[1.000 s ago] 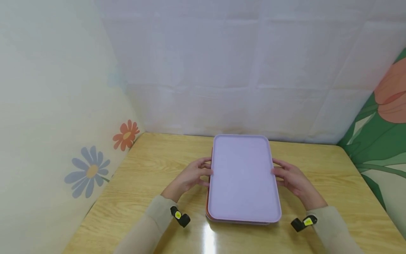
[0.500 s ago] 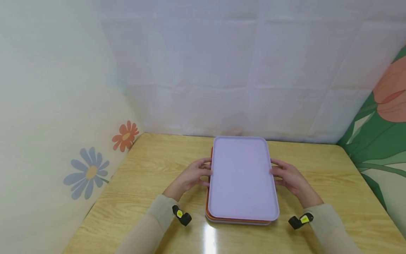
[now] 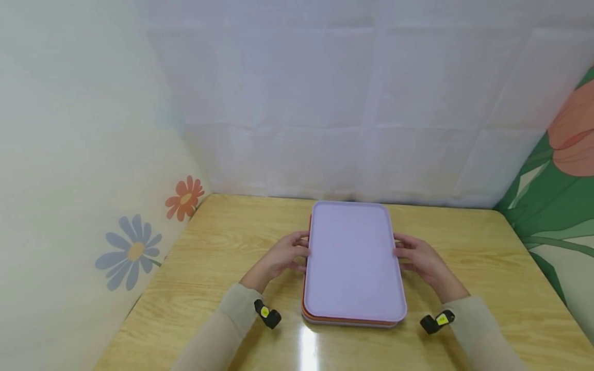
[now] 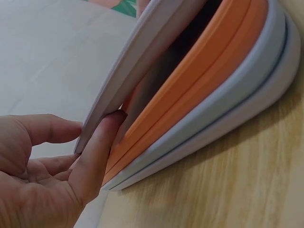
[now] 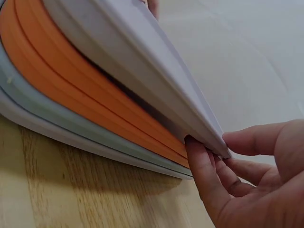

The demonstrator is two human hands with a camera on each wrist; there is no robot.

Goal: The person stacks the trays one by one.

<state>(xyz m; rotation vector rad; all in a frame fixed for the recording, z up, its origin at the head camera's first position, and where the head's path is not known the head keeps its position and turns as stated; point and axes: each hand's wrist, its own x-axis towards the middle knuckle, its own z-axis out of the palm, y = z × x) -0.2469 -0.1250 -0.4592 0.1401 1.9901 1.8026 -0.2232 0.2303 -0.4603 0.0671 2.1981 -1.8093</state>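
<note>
A rectangular lavender tray [image 3: 355,260] lies on top of a stack, its long sides running away from me. My left hand [image 3: 283,253] pinches its left edge, thumb above and fingers below. My right hand [image 3: 419,260] grips the opposite edge the same way. In the left wrist view, a dark gap separates this tray from the orange trays [image 4: 209,71] beneath. Under the orange lies a pale blue-grey tray [image 4: 223,102], and a pale lavender one [image 4: 259,102] touches the table at the bottom. Some fingertips are hidden under the raised tray in the head view.
The stack stands on a wood-grain table [image 3: 232,226]. A white cloth wall [image 3: 287,103] rises behind it. Painted flowers decorate the left wall [image 3: 69,154], and a large tulip picture [image 3: 561,206] covers the right side.
The lavender tray has shifted slightly left and appears lower over the stack, my right hand moving left with it. More orange shows along its near edge. My left hand has barely moved.
</note>
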